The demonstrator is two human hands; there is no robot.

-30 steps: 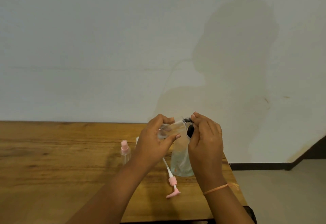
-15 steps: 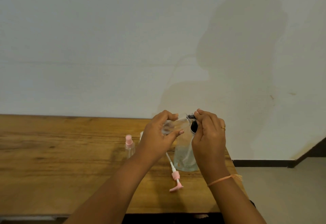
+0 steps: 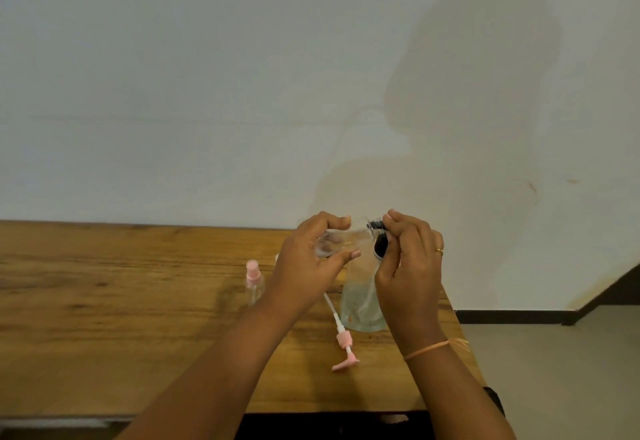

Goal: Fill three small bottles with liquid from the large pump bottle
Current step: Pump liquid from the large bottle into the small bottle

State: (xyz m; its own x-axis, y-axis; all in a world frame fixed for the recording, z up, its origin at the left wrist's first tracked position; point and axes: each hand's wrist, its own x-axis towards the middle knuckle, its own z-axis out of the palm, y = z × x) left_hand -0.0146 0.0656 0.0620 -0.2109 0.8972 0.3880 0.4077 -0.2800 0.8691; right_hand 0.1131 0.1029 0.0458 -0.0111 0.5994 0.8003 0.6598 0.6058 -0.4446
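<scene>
We see the left hand (image 3: 311,256) raised above the bench (image 3: 104,308), its grip curled round a small clear bottle (image 3: 337,242) that lies on its side in the air, thumb below and fingers over the top. The right hand (image 3: 408,266) meets it from the other side. Its grip is a tight pinch of thumb and fingertips on the black cap (image 3: 375,224) at the mouth end of that bottle. A dark oval piece (image 3: 380,250) shows just under the cap, between the two hands; we cannot tell what it belongs to.

Below the hands the large clear bottle (image 3: 360,304) stands upright on the bench near its right end, partly hidden by the right hand. Its pump (image 3: 341,339) lies flat on the bench just beside it, tube pointing away from us and pink head nearest us. A small bottle with a pink top (image 3: 254,280) stands upright to the left of the left wrist, apart from the large bottle.

The right wrist wears an orange band (image 3: 429,347) and one finger a ring (image 3: 439,250). A pale wall (image 3: 207,93) rises behind the bench.
</scene>
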